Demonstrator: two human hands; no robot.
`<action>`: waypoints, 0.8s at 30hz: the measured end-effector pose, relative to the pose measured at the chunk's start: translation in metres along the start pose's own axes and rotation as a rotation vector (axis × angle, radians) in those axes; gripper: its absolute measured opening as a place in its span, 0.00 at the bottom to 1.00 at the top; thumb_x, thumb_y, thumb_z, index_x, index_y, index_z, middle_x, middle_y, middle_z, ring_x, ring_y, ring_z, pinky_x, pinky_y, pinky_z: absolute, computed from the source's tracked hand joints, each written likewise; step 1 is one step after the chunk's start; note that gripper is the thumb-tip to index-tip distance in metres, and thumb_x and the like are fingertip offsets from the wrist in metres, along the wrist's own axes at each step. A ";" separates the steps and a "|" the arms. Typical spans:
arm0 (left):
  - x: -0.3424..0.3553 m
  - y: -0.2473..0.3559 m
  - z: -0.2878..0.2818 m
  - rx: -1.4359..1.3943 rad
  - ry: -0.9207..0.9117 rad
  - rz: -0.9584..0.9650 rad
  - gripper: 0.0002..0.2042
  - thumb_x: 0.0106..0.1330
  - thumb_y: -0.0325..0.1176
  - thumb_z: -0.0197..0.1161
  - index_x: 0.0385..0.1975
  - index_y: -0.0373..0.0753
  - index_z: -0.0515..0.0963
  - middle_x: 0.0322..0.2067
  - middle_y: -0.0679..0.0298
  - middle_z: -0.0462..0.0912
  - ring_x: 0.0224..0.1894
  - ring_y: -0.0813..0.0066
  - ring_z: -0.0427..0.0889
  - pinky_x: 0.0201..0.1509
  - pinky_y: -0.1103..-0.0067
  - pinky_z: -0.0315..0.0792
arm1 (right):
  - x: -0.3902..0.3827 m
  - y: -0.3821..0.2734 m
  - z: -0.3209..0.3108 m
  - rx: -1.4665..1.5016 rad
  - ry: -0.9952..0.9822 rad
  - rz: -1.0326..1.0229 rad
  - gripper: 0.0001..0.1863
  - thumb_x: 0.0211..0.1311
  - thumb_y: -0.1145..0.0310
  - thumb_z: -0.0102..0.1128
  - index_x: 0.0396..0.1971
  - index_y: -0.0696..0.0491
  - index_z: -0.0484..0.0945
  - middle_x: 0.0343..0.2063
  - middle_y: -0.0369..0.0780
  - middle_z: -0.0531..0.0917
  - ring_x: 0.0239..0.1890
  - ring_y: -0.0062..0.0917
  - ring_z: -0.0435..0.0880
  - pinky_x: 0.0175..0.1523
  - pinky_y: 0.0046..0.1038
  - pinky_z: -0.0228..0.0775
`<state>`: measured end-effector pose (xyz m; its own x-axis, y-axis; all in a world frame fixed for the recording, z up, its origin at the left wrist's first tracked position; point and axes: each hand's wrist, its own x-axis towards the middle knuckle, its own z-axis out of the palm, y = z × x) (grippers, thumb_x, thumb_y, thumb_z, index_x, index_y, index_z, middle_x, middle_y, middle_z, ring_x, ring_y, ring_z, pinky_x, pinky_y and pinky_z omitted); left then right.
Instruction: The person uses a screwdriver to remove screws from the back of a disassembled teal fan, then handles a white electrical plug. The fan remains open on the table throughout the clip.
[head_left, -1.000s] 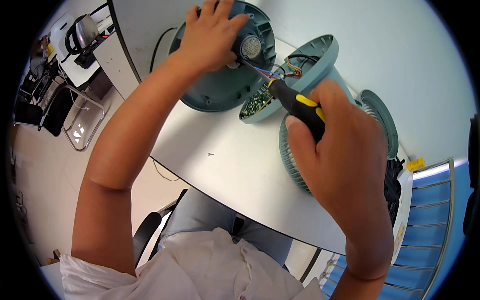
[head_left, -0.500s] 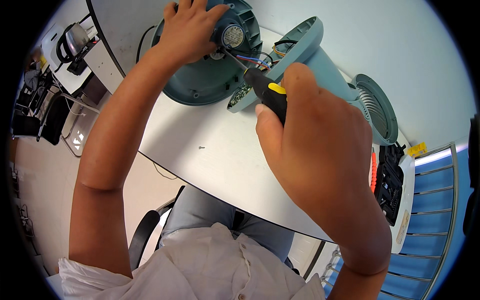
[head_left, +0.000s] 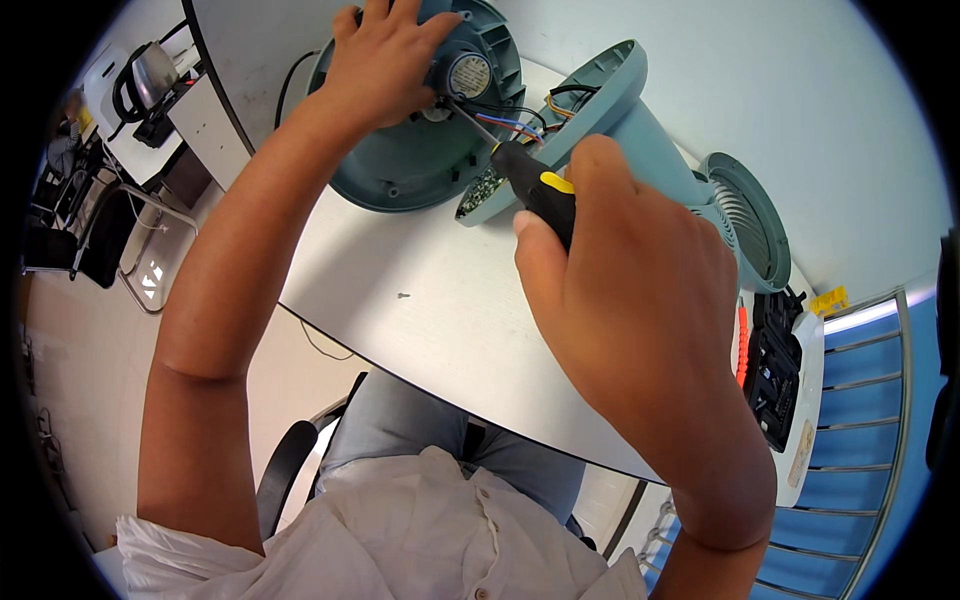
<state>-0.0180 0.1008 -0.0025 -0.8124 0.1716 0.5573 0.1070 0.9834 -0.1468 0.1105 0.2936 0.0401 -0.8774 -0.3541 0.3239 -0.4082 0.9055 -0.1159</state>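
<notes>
My right hand (head_left: 640, 280) is wrapped round a screwdriver (head_left: 532, 185) with a black and yellow handle. Its metal shaft slants up and left to the small motor (head_left: 467, 76) in a round grey-green base (head_left: 385, 170); the tip is hard to make out beside my left hand. Spread over the upper part of that base, my left hand (head_left: 378, 65) presses on it with fingers apart. Blue, red and black wires (head_left: 510, 122) run from the base to an opened grey-green fan body (head_left: 640, 130), which lies tilted on the right. Its round grille (head_left: 755, 220) faces the wall side.
A small screw (head_left: 403, 295) lies on the white table (head_left: 370, 330). On the right are an orange-red strip of bits (head_left: 742, 345) and a black tool case (head_left: 772, 385), near a metal rail (head_left: 860, 425). A kettle (head_left: 150, 80) stands on another table at far left.
</notes>
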 end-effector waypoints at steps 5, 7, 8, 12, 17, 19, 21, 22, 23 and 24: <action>-0.002 -0.003 0.001 -0.005 0.008 0.000 0.36 0.38 0.32 0.73 0.54 0.46 0.69 0.63 0.49 0.54 0.64 0.48 0.53 0.62 0.54 0.53 | 0.003 -0.002 -0.003 -0.019 -0.030 0.015 0.13 0.54 0.65 0.59 0.28 0.56 0.66 0.15 0.45 0.76 0.20 0.42 0.78 0.26 0.39 0.66; -0.002 -0.002 0.001 -0.009 0.017 0.005 0.36 0.38 0.32 0.73 0.54 0.46 0.69 0.63 0.49 0.54 0.64 0.48 0.53 0.62 0.54 0.53 | 0.003 -0.001 -0.003 -0.028 -0.016 0.007 0.13 0.54 0.65 0.59 0.28 0.56 0.66 0.15 0.45 0.76 0.20 0.42 0.78 0.26 0.39 0.66; -0.002 -0.002 0.002 -0.007 0.021 0.007 0.36 0.38 0.32 0.73 0.54 0.46 0.69 0.63 0.49 0.54 0.64 0.48 0.53 0.62 0.54 0.53 | 0.003 0.000 -0.003 -0.028 -0.012 0.002 0.13 0.54 0.64 0.59 0.28 0.56 0.66 0.14 0.45 0.76 0.20 0.42 0.78 0.26 0.39 0.66; -0.003 -0.003 0.003 -0.008 0.025 0.008 0.36 0.37 0.32 0.73 0.54 0.45 0.69 0.63 0.49 0.54 0.64 0.48 0.53 0.62 0.54 0.53 | 0.004 0.002 -0.003 -0.037 -0.002 -0.018 0.13 0.54 0.64 0.59 0.29 0.56 0.66 0.14 0.44 0.75 0.20 0.41 0.78 0.26 0.39 0.66; -0.002 -0.003 0.001 -0.011 0.006 -0.004 0.36 0.37 0.32 0.73 0.54 0.45 0.70 0.63 0.50 0.54 0.64 0.48 0.53 0.62 0.55 0.53 | 0.006 0.001 -0.007 -0.047 -0.055 0.010 0.13 0.54 0.64 0.59 0.30 0.56 0.67 0.15 0.45 0.76 0.21 0.41 0.78 0.27 0.39 0.67; -0.002 -0.003 0.002 -0.010 0.005 -0.004 0.36 0.38 0.32 0.73 0.54 0.46 0.70 0.63 0.50 0.54 0.64 0.49 0.53 0.62 0.55 0.53 | 0.007 0.000 -0.009 -0.057 -0.072 0.023 0.13 0.55 0.64 0.59 0.30 0.56 0.67 0.16 0.45 0.76 0.21 0.41 0.78 0.27 0.39 0.67; -0.002 -0.002 0.002 -0.003 0.006 -0.012 0.36 0.38 0.33 0.73 0.54 0.46 0.69 0.63 0.50 0.54 0.64 0.49 0.54 0.62 0.55 0.53 | 0.005 0.000 -0.006 -0.061 -0.042 -0.005 0.13 0.55 0.64 0.59 0.30 0.56 0.67 0.17 0.45 0.77 0.21 0.41 0.79 0.27 0.39 0.67; -0.002 -0.002 0.002 0.001 0.006 -0.015 0.36 0.38 0.33 0.73 0.54 0.46 0.69 0.63 0.50 0.54 0.64 0.49 0.54 0.62 0.55 0.53 | 0.004 0.000 -0.005 -0.063 -0.026 -0.019 0.13 0.55 0.64 0.59 0.30 0.56 0.67 0.17 0.45 0.77 0.22 0.41 0.79 0.27 0.39 0.67; -0.002 -0.002 0.002 0.004 0.000 -0.020 0.36 0.38 0.33 0.73 0.54 0.46 0.69 0.63 0.50 0.54 0.64 0.49 0.54 0.63 0.55 0.53 | 0.004 0.000 -0.004 -0.060 -0.031 -0.014 0.13 0.55 0.64 0.59 0.30 0.56 0.67 0.18 0.45 0.77 0.22 0.41 0.79 0.28 0.39 0.67; -0.002 -0.001 0.001 0.007 -0.008 -0.025 0.36 0.38 0.33 0.74 0.55 0.45 0.69 0.64 0.50 0.54 0.64 0.49 0.54 0.63 0.55 0.52 | 0.006 0.001 -0.003 -0.056 -0.035 -0.009 0.13 0.55 0.64 0.59 0.30 0.56 0.67 0.18 0.44 0.77 0.22 0.41 0.79 0.28 0.39 0.67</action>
<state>-0.0173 0.0994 -0.0042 -0.8191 0.1468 0.5546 0.0827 0.9868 -0.1392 0.1060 0.2933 0.0449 -0.8825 -0.3695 0.2911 -0.4024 0.9135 -0.0603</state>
